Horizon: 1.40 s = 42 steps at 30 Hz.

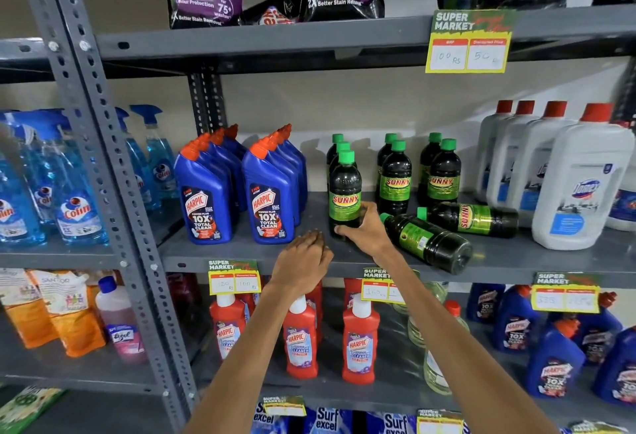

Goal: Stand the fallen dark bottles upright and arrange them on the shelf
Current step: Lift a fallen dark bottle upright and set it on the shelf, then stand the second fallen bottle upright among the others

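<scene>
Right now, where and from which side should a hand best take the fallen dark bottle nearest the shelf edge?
Probably around the labelled body of the nearest fallen bottle, coming from above and the front: it lies on its side, cap toward the right hand, base overhanging the shelf edge.

Two bare forearms, no sleeves in sight up to the lower edge of view. Left hand (303, 263): no ring, watch or band on wrist; knuckles and back showing. Right hand (366, 227): likewise unadorned, wrist bare. Nails short where visible. No gloves on either.
</scene>
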Each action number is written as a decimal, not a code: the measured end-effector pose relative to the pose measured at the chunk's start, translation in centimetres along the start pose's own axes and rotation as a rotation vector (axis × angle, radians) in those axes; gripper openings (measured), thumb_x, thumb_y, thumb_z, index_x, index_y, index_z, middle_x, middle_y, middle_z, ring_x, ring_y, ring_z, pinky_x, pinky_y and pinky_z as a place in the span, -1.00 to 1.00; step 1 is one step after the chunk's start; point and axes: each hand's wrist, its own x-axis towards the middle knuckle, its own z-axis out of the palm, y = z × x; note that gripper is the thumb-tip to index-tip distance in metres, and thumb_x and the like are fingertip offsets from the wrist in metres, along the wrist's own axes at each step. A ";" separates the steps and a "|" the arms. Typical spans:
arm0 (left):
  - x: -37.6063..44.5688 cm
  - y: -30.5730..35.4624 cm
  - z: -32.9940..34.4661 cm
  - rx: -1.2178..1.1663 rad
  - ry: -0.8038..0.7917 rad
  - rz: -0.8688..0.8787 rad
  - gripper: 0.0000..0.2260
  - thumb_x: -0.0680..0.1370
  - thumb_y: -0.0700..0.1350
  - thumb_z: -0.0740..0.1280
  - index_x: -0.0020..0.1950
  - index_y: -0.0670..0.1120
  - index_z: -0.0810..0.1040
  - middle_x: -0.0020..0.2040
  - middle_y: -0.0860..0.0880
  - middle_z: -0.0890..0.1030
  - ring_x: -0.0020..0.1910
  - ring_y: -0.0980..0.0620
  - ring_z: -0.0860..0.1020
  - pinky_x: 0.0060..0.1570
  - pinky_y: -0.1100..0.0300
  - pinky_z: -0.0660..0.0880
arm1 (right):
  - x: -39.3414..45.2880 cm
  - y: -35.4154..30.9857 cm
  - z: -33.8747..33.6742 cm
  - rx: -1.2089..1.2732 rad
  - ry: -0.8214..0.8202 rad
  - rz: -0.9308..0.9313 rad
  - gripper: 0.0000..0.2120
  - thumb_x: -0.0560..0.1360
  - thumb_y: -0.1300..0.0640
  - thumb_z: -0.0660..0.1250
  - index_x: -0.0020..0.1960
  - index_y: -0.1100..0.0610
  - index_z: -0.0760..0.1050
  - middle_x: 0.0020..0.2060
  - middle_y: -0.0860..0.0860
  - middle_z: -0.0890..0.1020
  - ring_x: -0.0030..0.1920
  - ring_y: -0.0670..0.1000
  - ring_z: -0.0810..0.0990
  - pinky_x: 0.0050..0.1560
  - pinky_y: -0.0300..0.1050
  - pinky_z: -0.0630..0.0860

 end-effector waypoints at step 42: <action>0.0 0.5 0.2 -0.003 -0.016 -0.064 -0.53 0.64 0.01 0.01 0.50 -0.15 0.30 0.52 -0.08 0.34 0.47 -0.03 0.35 0.41 0.05 0.30 | -6.1 -3.8 -14.5 -1.046 -0.074 0.044 -0.27 0.35 -0.26 0.40 0.36 0.13 0.34 0.34 0.22 0.36 0.37 0.30 0.28 0.32 0.20 0.29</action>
